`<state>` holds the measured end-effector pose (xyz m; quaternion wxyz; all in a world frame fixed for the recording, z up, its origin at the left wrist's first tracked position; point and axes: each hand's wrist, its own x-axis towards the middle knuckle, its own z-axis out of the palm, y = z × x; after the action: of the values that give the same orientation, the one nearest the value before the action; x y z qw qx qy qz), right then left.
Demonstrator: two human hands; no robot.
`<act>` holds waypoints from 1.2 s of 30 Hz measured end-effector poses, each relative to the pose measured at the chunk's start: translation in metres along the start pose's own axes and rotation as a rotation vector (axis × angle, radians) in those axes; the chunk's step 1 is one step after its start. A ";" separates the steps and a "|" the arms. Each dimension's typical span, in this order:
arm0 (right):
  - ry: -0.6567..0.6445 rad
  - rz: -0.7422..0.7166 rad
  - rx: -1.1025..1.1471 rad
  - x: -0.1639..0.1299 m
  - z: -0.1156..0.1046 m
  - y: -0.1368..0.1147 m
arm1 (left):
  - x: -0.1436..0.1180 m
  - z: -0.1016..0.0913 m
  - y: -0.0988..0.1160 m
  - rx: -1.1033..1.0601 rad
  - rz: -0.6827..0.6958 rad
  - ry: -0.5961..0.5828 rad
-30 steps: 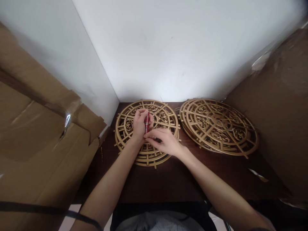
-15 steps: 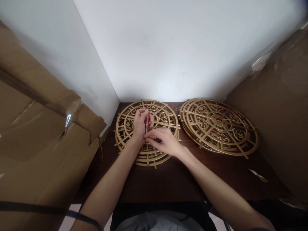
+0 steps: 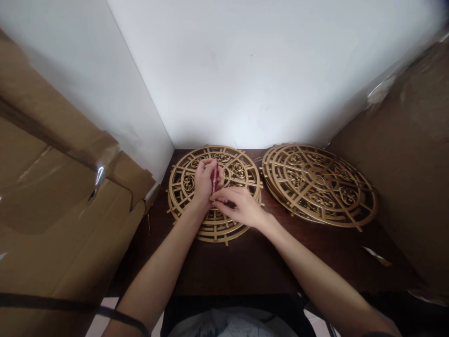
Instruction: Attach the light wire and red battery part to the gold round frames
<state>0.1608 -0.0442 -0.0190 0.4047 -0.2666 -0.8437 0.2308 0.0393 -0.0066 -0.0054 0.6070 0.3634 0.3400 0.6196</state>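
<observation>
My left hand grips a small red tube-like thing, held upright over the middle of a stack of round golden openwork discs. My right hand rests just below it, fingertips pinched at the red thing's lower end; what they pinch is too small to tell. Both hands hover on the left stack. A second stack of the same golden discs lies to the right, with thin wires on top.
The discs lie on a dark brown table set in a white wall corner. Large cardboard boxes stand at the left and right. A small scrap lies on the table at the right.
Almost nothing: my right fingertips have shifted slightly at the base of the red thing. Both arms stay in place.
</observation>
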 end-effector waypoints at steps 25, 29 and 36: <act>0.042 -0.023 0.009 0.000 0.001 -0.001 | -0.002 0.002 0.001 0.015 -0.010 0.010; 0.030 -0.039 -0.011 0.000 0.001 0.001 | -0.002 0.002 0.000 0.001 -0.010 0.000; 0.022 -0.030 -0.012 -0.001 0.002 0.002 | -0.001 0.000 -0.001 -0.005 -0.008 -0.002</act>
<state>0.1600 -0.0434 -0.0224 0.4157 -0.2587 -0.8445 0.2168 0.0397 -0.0073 -0.0063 0.6110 0.3611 0.3391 0.6175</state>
